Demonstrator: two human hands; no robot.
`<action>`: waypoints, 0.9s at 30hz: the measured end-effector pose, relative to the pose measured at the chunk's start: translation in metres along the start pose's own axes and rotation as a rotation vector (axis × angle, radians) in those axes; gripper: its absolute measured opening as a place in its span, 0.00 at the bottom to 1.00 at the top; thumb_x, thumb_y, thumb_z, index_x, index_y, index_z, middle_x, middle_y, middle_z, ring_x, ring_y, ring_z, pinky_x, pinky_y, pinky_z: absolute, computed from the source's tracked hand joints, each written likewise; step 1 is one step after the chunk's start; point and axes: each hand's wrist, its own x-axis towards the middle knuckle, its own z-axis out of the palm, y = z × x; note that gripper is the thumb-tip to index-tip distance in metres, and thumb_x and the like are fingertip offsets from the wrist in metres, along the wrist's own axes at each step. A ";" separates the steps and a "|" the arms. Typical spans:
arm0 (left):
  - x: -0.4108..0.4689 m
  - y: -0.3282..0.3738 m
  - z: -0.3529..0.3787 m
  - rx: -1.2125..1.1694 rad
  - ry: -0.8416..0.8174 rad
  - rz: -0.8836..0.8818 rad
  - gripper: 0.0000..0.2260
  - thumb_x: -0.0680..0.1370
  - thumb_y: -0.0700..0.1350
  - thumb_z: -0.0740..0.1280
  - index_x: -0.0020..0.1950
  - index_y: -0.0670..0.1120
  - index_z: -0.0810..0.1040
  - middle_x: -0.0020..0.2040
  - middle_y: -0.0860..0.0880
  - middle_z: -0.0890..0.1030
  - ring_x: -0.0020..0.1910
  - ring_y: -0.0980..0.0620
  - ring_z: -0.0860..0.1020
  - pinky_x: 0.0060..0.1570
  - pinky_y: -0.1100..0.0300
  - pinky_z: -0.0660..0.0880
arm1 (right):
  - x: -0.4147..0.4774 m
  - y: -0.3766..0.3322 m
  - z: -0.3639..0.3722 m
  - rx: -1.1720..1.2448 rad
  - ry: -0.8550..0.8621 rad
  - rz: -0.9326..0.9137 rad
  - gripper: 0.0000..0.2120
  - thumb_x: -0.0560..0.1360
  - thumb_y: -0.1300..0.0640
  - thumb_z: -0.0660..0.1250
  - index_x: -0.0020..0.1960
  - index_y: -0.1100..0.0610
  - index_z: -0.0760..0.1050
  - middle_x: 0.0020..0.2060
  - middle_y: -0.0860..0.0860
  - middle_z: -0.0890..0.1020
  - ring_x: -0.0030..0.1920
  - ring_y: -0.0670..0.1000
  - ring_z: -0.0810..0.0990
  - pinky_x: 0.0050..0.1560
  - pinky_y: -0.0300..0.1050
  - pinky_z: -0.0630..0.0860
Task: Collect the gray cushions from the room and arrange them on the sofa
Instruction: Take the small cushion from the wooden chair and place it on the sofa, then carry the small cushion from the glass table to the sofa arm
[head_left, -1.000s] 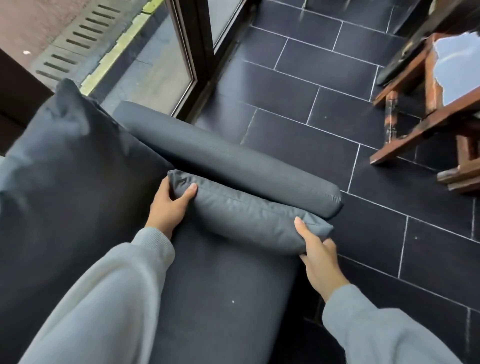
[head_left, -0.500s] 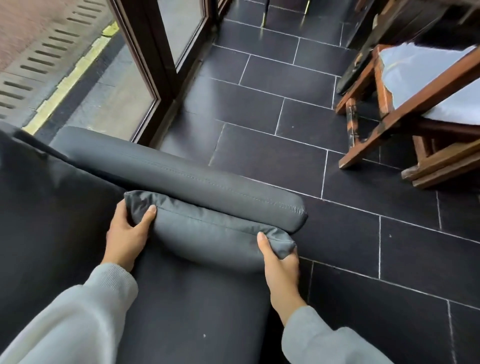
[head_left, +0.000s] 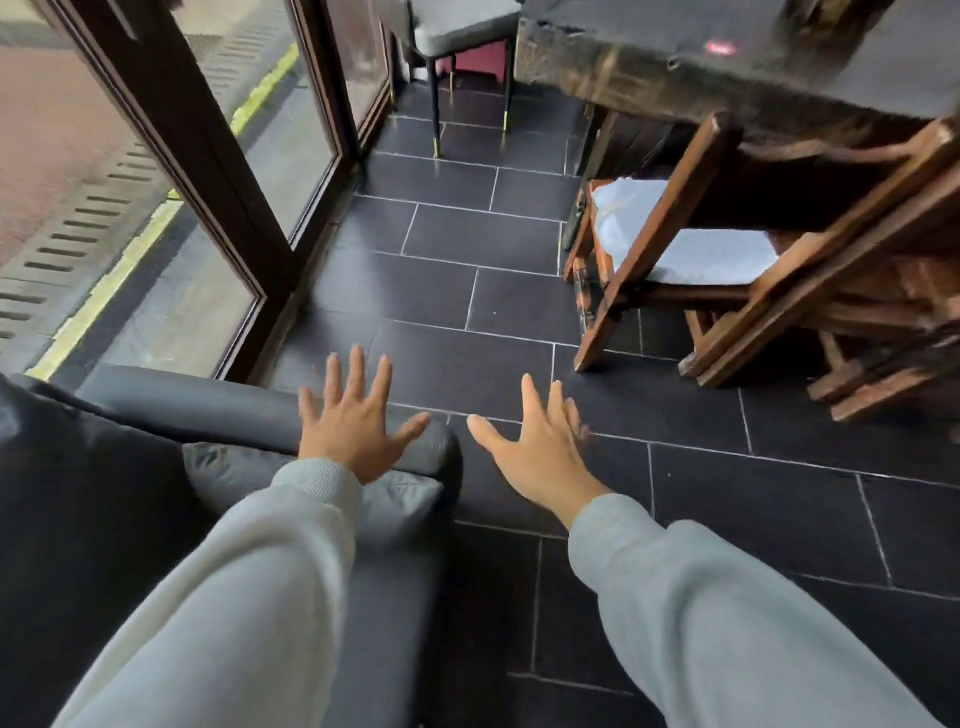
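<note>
The gray cushion (head_left: 400, 506) sits at the sofa (head_left: 104, 519) seat's end by the armrest (head_left: 208, 410) and may slip off, as the left hand (head_left: 353, 431) and right hand (head_left: 540, 457) are wide open, holding nothing.

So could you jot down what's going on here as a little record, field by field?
setting: dark tiled floor beside a glass door
sofa: dark sofa, rounded armrest
cushion: gray cushion lying on the seat against the armrest, partly hidden by a sleeve
left hand: left hand open, fingers spread, above the armrest, holding nothing
right hand: right hand open, over the floor, holding nothing
nearby: wooden chair with a pale seat pad
</note>
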 end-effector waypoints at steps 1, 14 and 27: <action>-0.004 0.038 -0.020 0.001 0.001 0.048 0.42 0.77 0.75 0.47 0.84 0.55 0.41 0.85 0.48 0.37 0.82 0.43 0.36 0.78 0.33 0.43 | -0.008 0.009 -0.033 -0.060 0.020 -0.010 0.47 0.75 0.22 0.52 0.84 0.44 0.41 0.84 0.56 0.38 0.83 0.61 0.36 0.78 0.65 0.37; -0.155 0.534 -0.250 0.072 0.164 0.616 0.42 0.70 0.80 0.37 0.82 0.65 0.41 0.84 0.52 0.34 0.81 0.43 0.31 0.73 0.31 0.32 | -0.229 0.244 -0.499 -0.233 0.471 0.307 0.50 0.67 0.16 0.38 0.83 0.38 0.41 0.83 0.59 0.37 0.82 0.63 0.33 0.76 0.69 0.31; -0.371 0.924 -0.263 0.185 0.122 1.191 0.43 0.71 0.81 0.44 0.82 0.65 0.39 0.83 0.51 0.31 0.80 0.42 0.29 0.73 0.29 0.33 | -0.514 0.514 -0.676 -0.064 0.737 0.883 0.54 0.61 0.12 0.38 0.82 0.35 0.36 0.82 0.59 0.34 0.81 0.65 0.32 0.74 0.72 0.31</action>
